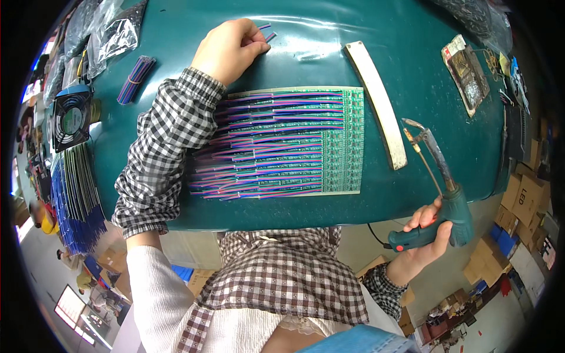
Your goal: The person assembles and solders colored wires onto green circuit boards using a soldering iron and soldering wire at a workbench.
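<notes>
My left hand [231, 52] is over the far part of the green table, its fingertips pinched on short blue and pink wires [268, 33]. A green soldering gun [460, 220] with a bent metal tip is gripped in my right hand [425, 232], off the table's near right edge. Between my hands lies a panel of green circuit boards [342, 159]. Rows of blue, pink and dark wires [265, 153] run from the boards toward the left. My left sleeve covers part of the panel's upper left side.
A long pale bar [379, 106] lies right of the panel. Farther right rests a brown, stained block [466, 75]. On the left are a banded wire bundle [136, 80], a black fan [72, 117], hanging wires [73, 200] and plastic bags [120, 38]. Cardboard boxes [524, 197] stand beyond the right edge.
</notes>
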A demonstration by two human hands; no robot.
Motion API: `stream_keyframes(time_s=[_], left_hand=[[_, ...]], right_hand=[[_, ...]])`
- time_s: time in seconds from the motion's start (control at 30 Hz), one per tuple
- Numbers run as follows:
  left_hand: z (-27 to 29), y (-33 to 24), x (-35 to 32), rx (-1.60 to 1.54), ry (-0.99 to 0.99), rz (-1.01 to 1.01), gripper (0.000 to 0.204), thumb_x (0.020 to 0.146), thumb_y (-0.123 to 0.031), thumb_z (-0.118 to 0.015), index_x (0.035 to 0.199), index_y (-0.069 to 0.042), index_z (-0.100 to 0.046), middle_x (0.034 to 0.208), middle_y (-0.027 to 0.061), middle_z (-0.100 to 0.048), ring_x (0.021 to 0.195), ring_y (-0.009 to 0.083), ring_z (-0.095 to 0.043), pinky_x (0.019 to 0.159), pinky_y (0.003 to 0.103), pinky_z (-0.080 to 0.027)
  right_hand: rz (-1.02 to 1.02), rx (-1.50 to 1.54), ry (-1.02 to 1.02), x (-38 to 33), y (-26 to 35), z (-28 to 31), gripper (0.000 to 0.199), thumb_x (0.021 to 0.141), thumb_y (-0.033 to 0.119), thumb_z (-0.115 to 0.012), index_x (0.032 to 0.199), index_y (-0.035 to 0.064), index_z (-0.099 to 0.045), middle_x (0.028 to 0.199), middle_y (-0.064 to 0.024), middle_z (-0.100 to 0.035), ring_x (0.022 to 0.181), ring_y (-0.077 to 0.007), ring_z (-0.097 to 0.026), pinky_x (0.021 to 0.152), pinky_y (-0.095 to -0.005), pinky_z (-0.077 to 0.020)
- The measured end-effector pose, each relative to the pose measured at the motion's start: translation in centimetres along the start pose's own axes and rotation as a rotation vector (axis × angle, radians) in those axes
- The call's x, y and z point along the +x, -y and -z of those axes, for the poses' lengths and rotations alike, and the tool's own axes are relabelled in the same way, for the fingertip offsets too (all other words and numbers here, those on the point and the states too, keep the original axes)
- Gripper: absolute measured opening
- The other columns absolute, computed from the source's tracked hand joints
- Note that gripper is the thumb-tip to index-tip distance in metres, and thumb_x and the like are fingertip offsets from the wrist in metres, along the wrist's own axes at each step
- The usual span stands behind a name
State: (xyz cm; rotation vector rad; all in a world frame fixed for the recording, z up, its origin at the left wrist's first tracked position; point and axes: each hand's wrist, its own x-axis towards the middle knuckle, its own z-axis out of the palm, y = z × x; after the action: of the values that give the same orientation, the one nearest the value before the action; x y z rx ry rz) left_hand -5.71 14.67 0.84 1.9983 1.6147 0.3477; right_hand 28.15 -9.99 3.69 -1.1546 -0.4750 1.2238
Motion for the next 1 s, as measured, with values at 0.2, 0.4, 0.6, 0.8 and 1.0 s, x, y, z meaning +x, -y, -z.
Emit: stream_keyframes(time_s=[0.2, 0.4, 0.6, 0.8, 1.0], left_hand=[[-0.4, 0.2, -0.4, -0.054, -0.050, 0.045, 0.015, 0.086, -0.013, -0.066, 0.091, 0.000, -0.061, 0.073, 0.0009, -0.061, 0.068, 0.0069, -0.056, 0.063, 0.021, -0.046], [1.0, -0.7, -2.0, 0.097, -0.087, -0.233, 0.012, 0.086, -0.007, -0.065, 0.091, 0.002, -0.060, 0.084, 0.0067, -0.064, 0.076, 0.0129, -0.062, 0.073, 0.025, -0.051], [-0.5, -8.2, -8.7, 0.107, -0.063, -0.782, 0.034, 0.069, 0.007, -0.062, 0.102, 0.004, -0.065, 0.084, 0.0112, -0.062, 0.076, 0.0226, -0.063, 0.066, 0.031, -0.053], [-5.6, -8.0, -10.1, 0.197, -0.041, -0.794, 0.040, 0.066, -0.007, -0.060, 0.103, 0.007, -0.063, 0.095, 0.0117, -0.058, 0.082, 0.0229, -0.060, 0.067, 0.031, -0.053], [-6.9, -8.0, -10.3, 0.190, -0.046, -0.778, 0.040, 0.065, -0.008, -0.060, 0.102, 0.006, -0.063, 0.095, 0.0118, -0.058, 0.082, 0.0229, -0.060, 0.068, 0.031, -0.053]], right_hand=[[0.000, 0.000, -0.004, -0.8, -0.3, 0.5, 0.051, 0.089, 0.035, -0.058, 0.116, -0.0083, -0.050, 0.077, -0.0109, -0.056, 0.064, -0.0196, -0.057, 0.051, -0.0297, -0.0549], [-0.034, 0.020, 0.045, -0.9, -0.9, 1.0, 0.055, 0.088, 0.036, -0.059, 0.117, -0.0091, -0.047, 0.078, -0.0119, -0.057, 0.065, -0.0209, -0.058, 0.050, -0.0299, -0.0550], [-0.045, -0.018, -0.037, -1.8, -1.0, 0.9, 0.056, 0.088, 0.036, -0.059, 0.118, -0.0096, -0.046, 0.080, -0.0118, -0.058, 0.068, -0.0226, -0.060, 0.052, -0.0307, -0.0562], [-0.061, -0.048, -0.119, -2.6, -1.2, -0.7, 0.057, 0.087, 0.037, -0.061, 0.117, -0.0100, -0.048, 0.083, -0.0131, -0.061, 0.073, -0.0244, -0.063, 0.053, -0.0302, -0.0573], [-0.042, -0.178, -0.105, -2.8, -1.1, -1.2, 0.056, 0.087, 0.034, -0.062, 0.117, -0.0104, -0.049, 0.085, -0.0154, -0.063, 0.076, -0.0281, -0.067, 0.055, -0.0310, -0.0595]])
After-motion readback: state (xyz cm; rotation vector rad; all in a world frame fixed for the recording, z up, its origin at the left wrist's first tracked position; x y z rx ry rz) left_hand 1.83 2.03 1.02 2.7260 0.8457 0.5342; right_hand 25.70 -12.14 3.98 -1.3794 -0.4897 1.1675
